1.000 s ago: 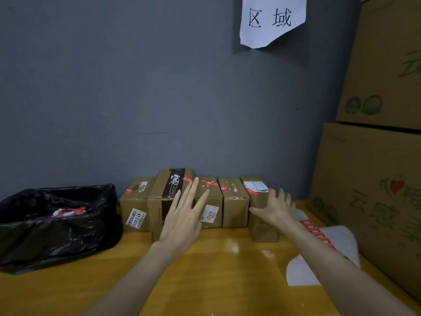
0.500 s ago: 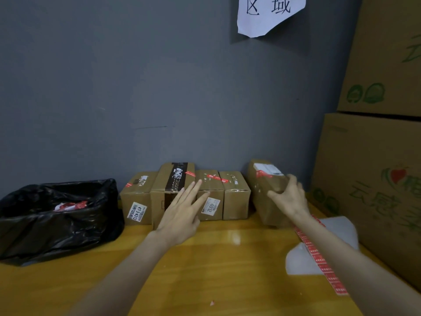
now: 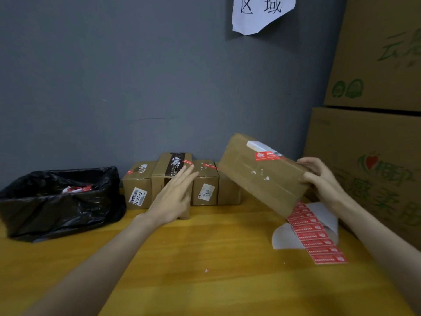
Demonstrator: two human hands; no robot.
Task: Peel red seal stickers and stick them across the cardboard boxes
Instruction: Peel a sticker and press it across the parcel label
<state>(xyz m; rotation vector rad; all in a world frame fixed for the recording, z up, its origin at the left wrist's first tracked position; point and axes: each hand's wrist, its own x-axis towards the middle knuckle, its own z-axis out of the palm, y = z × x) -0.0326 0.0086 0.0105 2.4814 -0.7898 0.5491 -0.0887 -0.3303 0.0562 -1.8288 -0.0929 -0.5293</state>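
My right hand (image 3: 323, 181) grips the near end of a cardboard box (image 3: 257, 174) and holds it tilted above the table, a red seal sticker (image 3: 266, 155) and a white label on its top face. My left hand (image 3: 173, 195) hovers with straight fingers in front of a row of small cardboard boxes (image 3: 180, 179) standing against the grey wall, several with red stickers on top. A strip of red seal stickers (image 3: 314, 236) lies on white backing paper (image 3: 325, 215) under the lifted box.
A bin lined with a black bag (image 3: 57, 201) holding red and white scraps sits at the left. Large stacked cartons (image 3: 369, 137) with green print fill the right side. The yellow wooden table (image 3: 205, 258) stretches toward me. A paper sign (image 3: 262, 12) hangs on the wall.
My right hand has lifted the rightmost box out of the row and tilted it toward me. My left hand has stayed in front of the row, fingers straight.
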